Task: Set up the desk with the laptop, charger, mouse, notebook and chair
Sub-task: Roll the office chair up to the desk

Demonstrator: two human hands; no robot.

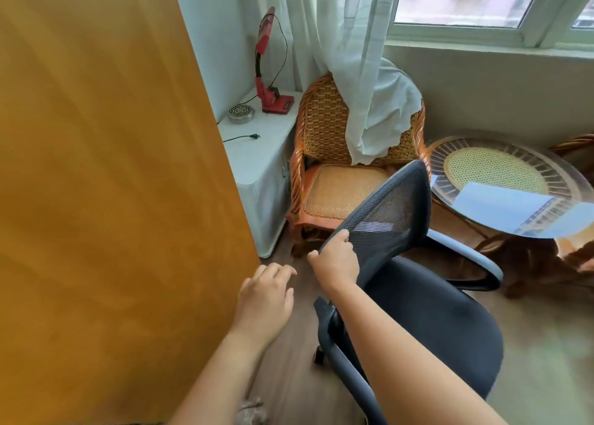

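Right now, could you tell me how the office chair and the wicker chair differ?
The office chair has a dark mesh back and black padded seat; the wicker chair is woven orange-brown cane. The right hand grips the office chair's back edge; a white curtain drapes over the wicker chair, which nobody touches. The office chair shows a caster; the wicker chair doesn't. Both have armrests and empty seats.

Orange desk panel (106, 180) walling the left, office chair (427, 309) filling the right, bare floor strip (289, 354) open between
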